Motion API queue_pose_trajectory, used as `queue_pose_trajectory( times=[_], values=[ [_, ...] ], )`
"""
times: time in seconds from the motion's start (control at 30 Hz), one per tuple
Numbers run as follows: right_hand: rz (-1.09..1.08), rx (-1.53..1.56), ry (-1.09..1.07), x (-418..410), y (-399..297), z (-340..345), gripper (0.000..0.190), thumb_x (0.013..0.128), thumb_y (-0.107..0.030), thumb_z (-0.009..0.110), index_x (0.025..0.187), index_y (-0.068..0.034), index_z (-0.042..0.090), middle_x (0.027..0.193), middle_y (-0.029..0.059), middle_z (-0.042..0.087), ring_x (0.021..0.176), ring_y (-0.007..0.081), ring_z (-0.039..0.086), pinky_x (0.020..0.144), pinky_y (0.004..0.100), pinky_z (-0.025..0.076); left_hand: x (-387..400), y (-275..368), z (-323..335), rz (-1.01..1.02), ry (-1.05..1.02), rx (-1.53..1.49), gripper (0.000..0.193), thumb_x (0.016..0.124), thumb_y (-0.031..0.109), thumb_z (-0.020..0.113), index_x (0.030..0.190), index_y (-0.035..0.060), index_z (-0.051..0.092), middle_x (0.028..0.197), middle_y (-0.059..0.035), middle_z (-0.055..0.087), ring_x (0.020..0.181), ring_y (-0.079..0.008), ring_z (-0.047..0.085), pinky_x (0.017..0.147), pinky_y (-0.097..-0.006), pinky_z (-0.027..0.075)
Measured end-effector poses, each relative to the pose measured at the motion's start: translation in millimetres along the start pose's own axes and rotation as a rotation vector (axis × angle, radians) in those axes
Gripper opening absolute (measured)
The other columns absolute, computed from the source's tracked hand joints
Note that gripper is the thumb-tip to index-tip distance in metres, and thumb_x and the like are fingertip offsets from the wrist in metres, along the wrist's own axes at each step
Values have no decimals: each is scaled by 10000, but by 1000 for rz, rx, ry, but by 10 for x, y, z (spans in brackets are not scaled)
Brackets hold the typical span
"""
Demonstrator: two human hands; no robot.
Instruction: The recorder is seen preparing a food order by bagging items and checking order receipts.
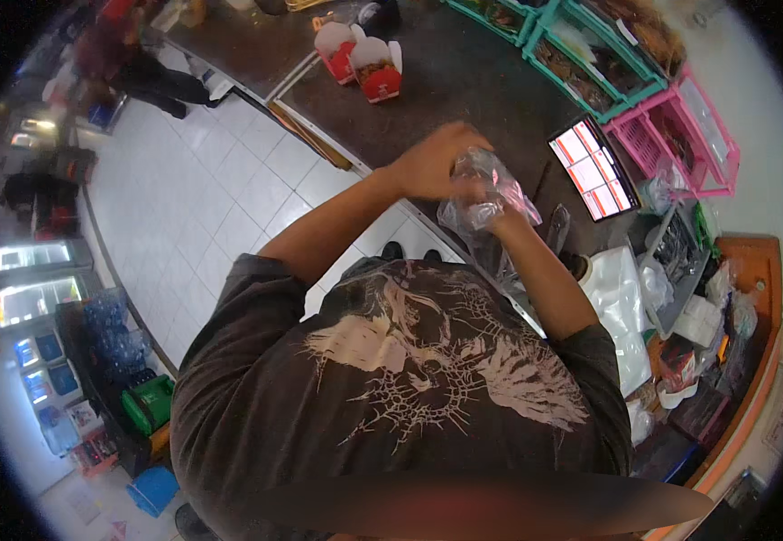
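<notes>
A clear plastic bag [489, 179] hangs crumpled between my two hands, above the edge of the dark counter [337, 125]. My left hand [442, 162] reaches over the top of the bag, its fingers blurred and partly behind the film. Underneath, my right hand [489, 203] is wrapped in the plastic, so its fingers are mostly hidden. Two red and white paper food boxes [378, 74] with open flaps stand farther back on the counter; food shows in the nearer one. A tablet [594, 169] with a lit screen lies to the right of the bag.
Green plastic baskets [594, 61] and a pink basket [679, 135] line the back right. White plastic bags [615, 311] and a grey tray [679, 277] of packaging are at the right. A person [155, 74] stands at the upper left on the tiled floor.
</notes>
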State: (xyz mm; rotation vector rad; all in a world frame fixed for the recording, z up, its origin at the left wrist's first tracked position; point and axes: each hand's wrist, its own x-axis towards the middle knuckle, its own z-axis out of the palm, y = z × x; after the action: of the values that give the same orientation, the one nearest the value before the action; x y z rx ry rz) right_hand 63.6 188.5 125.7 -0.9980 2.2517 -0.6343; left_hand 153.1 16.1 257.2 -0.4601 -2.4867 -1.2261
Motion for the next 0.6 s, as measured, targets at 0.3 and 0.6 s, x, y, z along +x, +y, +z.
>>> queue_pose_trajectory(
  times=[0.3,0.6],
  values=[
    [68,-125,-78,-245,-214,-217,462,997,-296,363,1308,-16,560,1319,262,560,1189,353,584,1007,464,453,22,-634,-42,-134,25,204,248,852,64,600,1078,41,699,1092,-192,660,1031,-369,622,920,-414,493],
    [-66,-250,208,-769,-682,-423,305,902,-167,522,1096,52,611,1005,231,660,967,405,648,887,504,515,158,-449,-231,-318,123,214,384,864,-12,581,1191,152,696,1053,-166,626,962,-340,623,859,-378,499]
  ],
)
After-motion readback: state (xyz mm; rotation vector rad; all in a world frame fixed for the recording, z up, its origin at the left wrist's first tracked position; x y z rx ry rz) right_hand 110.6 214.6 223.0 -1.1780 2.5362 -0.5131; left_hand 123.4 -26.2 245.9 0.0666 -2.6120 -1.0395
